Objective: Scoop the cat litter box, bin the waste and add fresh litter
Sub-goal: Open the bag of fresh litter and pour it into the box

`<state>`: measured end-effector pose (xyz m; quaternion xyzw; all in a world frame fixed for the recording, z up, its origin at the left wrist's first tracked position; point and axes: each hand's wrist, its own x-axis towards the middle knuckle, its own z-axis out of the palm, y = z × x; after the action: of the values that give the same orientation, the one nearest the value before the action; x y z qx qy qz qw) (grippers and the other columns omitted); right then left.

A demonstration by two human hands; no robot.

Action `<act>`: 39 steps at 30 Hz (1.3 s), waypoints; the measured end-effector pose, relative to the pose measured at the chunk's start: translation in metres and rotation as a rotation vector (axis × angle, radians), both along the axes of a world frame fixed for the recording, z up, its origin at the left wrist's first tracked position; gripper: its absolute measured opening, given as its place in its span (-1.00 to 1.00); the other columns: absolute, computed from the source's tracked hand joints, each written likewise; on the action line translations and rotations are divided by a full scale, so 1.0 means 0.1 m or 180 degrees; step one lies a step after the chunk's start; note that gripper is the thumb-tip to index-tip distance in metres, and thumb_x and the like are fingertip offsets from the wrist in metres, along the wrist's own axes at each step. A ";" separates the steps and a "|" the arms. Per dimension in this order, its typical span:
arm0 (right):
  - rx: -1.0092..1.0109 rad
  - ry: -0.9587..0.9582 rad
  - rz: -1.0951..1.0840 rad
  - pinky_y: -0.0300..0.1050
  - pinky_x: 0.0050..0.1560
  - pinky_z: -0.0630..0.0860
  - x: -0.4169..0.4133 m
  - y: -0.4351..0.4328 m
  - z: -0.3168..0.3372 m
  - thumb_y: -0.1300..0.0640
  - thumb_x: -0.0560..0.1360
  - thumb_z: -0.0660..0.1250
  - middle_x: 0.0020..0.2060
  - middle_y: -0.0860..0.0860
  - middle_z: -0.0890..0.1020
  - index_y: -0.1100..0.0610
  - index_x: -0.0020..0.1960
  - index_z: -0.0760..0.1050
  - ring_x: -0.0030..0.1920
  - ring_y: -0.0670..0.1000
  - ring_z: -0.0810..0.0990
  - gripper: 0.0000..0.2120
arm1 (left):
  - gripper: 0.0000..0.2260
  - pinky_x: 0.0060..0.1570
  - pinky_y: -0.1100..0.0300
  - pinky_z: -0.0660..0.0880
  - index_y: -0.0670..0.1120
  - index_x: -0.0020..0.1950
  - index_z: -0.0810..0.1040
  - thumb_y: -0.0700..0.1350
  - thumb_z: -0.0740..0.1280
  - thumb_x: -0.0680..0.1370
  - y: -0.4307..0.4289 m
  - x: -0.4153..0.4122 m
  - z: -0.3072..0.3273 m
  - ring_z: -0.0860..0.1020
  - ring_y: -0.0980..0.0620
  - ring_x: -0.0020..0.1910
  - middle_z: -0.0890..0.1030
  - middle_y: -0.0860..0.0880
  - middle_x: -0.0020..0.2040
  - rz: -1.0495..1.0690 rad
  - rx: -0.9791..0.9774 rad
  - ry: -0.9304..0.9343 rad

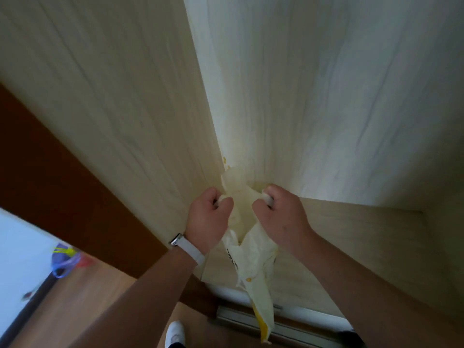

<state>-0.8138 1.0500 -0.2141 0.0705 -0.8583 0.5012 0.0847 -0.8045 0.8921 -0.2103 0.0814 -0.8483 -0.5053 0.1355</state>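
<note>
Pale wood-grain panels (125,96) fill most of the view and stand close in front of both my hands, meeting at a seam just above them. A dark brown board (50,172) runs slantwise along the left. Below it lies a wooden floor (88,297), where a blurred blue, yellow and red bundle (65,259) sits near a bright white surface. A metal rail (241,316) crosses the bottom, and my white shoe (175,331) shows at the lower edge.

My left hand (208,217), with a white watch (177,239) at the wrist, is clenched round one bunched edge of a bag (253,259). My right hand (281,217) grips the other edge the same way. The two fists are near each other, level, with thin plastic stretched between them.

The bag is cream-coloured, crinkled and limp. It carries dark print and small yellow marks, with a yellow band near its tip. It hangs from my fists in the air, between my forearms, down to above the rail. A loose flap rises above my fists, close against the panels.

Open floor lies to my lower left.
</note>
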 end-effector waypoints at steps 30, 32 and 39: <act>0.0319 0.0367 -0.1690 -0.17 -0.48 0.17 2.07 -2.24 0.30 0.22 0.38 0.29 -0.48 0.02 0.26 0.28 -0.33 0.26 -0.46 -0.08 0.20 -0.76 | -0.66 -0.47 0.31 0.23 -0.07 -0.36 0.24 -0.26 0.33 0.51 -1.95 1.41 0.23 0.23 0.17 -0.47 0.27 0.13 -0.49 -0.2215 0.0751 0.0315; 0.0317 0.0295 -0.1676 -0.21 -0.51 0.17 2.21 -2.55 0.33 0.22 0.40 0.29 -0.48 0.02 0.28 0.29 -0.32 0.28 -0.47 -0.09 0.21 -0.77 | -0.71 -0.45 0.28 0.27 -0.10 -0.35 0.31 -0.21 0.34 0.51 -2.26 1.53 0.21 0.27 0.17 -0.45 0.31 0.10 -0.47 -0.2283 0.0754 0.0278; 0.0413 -0.0041 -0.1494 -0.25 -0.50 0.20 2.42 -3.38 0.33 0.21 0.43 0.30 -0.49 0.00 0.32 0.19 -0.36 0.30 -0.48 -0.10 0.24 -0.75 | -0.71 -0.42 0.19 0.27 -0.13 -0.35 0.31 -0.14 0.33 0.50 -3.05 1.80 0.11 0.27 0.14 -0.44 0.28 0.02 -0.46 -0.2318 0.0560 0.0217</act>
<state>-0.5719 0.7116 -0.1810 -0.1287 -0.8820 0.4122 0.1886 -0.6247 0.5867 -0.1993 -0.2311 -0.7701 -0.5937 -0.0323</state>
